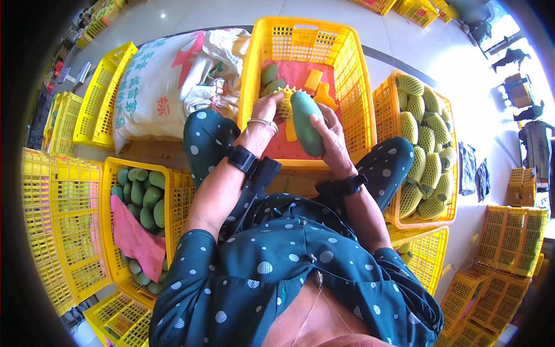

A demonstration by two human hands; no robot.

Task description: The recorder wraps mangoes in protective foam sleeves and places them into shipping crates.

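Observation:
My right hand (333, 136) grips a large green mango (307, 123), tilted with its upper end towards my left hand. A yellow foam fruit net (285, 104) with a spiky, spread rim is held in my left hand (265, 108), right beside the mango. Both hands are over a yellow plastic crate (364, 108) lined with a pink sheet (295, 69). Inside that crate lie green mangoes (269, 74) at the left and loose yellow foam nets (313, 80) at the right. Another yellow net (292, 131) rests below my hands.
To the right stands a crate (453, 186) full of mangoes in foam nets (426, 139). At the left, a crate (108, 243) holds bare green mangoes (151, 197) and a pink sheet (134, 238). A stuffed white woven sack (147, 86) lies beyond it. Stacked crates (511, 238) stand far right.

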